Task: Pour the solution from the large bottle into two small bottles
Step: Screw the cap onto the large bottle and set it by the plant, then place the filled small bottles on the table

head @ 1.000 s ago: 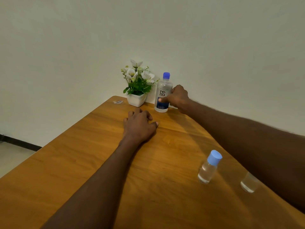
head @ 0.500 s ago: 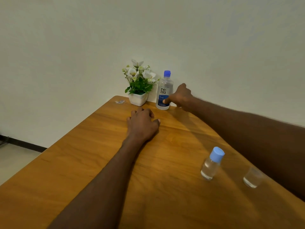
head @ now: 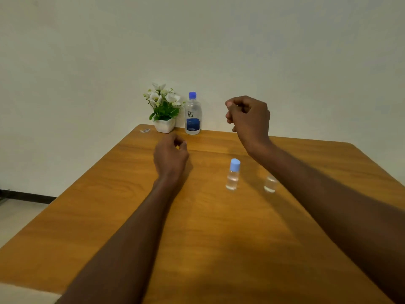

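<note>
The large clear bottle (head: 192, 114) with a blue cap and blue label stands upright at the table's far edge, next to the wall. My right hand (head: 248, 119) hovers in the air to its right, fingers curled shut, holding nothing. My left hand (head: 171, 156) rests low over the table in front of the bottle, fingers loosely curled, empty. A small clear bottle (head: 233, 174) with a light-blue cap stands mid-table. A second small clear bottle (head: 270, 184) stands to its right, its top hidden behind my right forearm.
A white pot of artificial white flowers (head: 164, 108) sits left of the large bottle. A small clear scrap (head: 145, 130) lies at the far left corner of the wooden table (head: 219, 238). The wall stands right behind the table; floor shows at left.
My right hand has let go of the large bottle and lifted away to the right. The left hand has risen slightly and curled. The camera view has shifted.
</note>
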